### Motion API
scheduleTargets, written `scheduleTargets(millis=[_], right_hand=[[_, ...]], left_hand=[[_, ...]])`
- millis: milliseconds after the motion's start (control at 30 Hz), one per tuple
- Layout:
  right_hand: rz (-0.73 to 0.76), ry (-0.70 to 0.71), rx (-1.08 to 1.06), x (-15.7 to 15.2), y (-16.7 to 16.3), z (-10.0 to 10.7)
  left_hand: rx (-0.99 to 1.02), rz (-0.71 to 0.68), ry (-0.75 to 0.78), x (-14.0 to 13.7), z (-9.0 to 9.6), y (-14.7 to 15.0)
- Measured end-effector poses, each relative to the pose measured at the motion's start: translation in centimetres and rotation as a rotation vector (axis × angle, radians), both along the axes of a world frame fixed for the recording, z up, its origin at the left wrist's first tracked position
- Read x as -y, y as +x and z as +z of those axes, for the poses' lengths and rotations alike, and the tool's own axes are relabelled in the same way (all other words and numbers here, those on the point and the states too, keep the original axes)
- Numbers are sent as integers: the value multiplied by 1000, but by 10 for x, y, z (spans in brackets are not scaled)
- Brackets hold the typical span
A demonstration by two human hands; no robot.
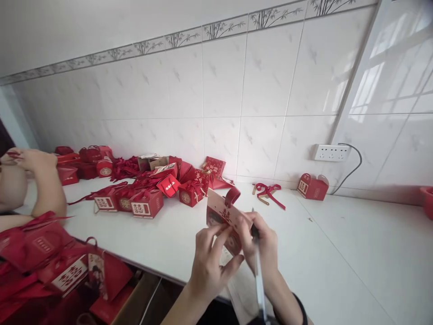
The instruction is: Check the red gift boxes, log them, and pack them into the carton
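My left hand (211, 262) and my right hand (262, 246) together hold a small red gift box (221, 212) with a gold double-happiness print and a curved red handle, above the front of the white counter (338, 253). The box is tilted and partly folded. My right hand also grips a pen (259, 275) that points down toward me. A sheet of paper (241, 289) lies on the counter under my hands.
Several finished red gift boxes (147, 205) and ribbons cluster at the back left of the counter. One lone box (311, 186) stands by the wall socket (330, 152). Loose red ribbon (269, 192) lies nearby. Another person's arm (47, 189) is at the left; a carton of flat red boxes (67, 271) sits below.
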State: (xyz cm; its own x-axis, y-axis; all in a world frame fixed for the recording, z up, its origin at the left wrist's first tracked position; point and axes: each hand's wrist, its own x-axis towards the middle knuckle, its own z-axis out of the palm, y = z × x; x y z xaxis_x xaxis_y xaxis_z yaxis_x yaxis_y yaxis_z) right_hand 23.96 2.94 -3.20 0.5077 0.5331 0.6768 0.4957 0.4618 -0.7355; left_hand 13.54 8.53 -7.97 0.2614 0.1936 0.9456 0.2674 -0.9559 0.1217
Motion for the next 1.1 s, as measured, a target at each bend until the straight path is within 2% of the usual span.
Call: scheduleTargets(millis=[67, 167, 267, 333, 400, 533, 700, 833, 1000, 1100], right_hand=[[25, -91, -2, 10, 3, 7], [261, -284, -52, 23, 4, 15], [394, -378, -62, 33, -4, 18], [391, -379, -43, 39, -13, 18], [336, -352, -8, 44, -22, 17], [139, -201, 192, 54, -39, 12], [33, -97, 480, 62, -49, 10], [-31, -100, 540, 64, -51, 12], [-99, -77, 611, 64, -53, 9], [-199, -62, 694, 65, -55, 6]], left_hand=[[77, -35, -114, 12, 21, -20], [189, -30, -427, 23, 56, -45], [49, -228, -797, 29, 79, -60], [27, -351, -923, 32, 84, -66], [44, -368, -887, 35, 82, -71], [17, -282, -708, 43, 75, -77], [-6, -334, -753, 52, 74, -85], [-84, -426, -752, 55, 74, -91], [-91, -431, -730, 55, 71, -92], [-97, -429, -742, 55, 69, -92]])
